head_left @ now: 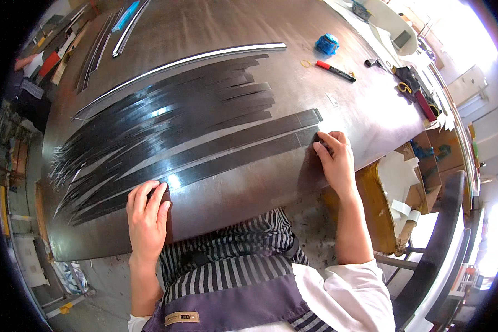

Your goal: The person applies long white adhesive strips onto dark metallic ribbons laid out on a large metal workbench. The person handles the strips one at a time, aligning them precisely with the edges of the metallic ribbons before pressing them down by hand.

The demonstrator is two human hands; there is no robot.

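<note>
Brown table (221, 202), black strip (243, 156) near its front edge, right hand (338, 160) pinching one end, left hand (148, 218) touching it, grip unclear from here.

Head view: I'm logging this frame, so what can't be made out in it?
In the head view:
Right end of the nearest black strip: covered by the right hand.
Contact under the left hand: hidden by its own fingers.
Co-worker: partly lost in the dark left rim.
Print on the brown label: too small.
</note>
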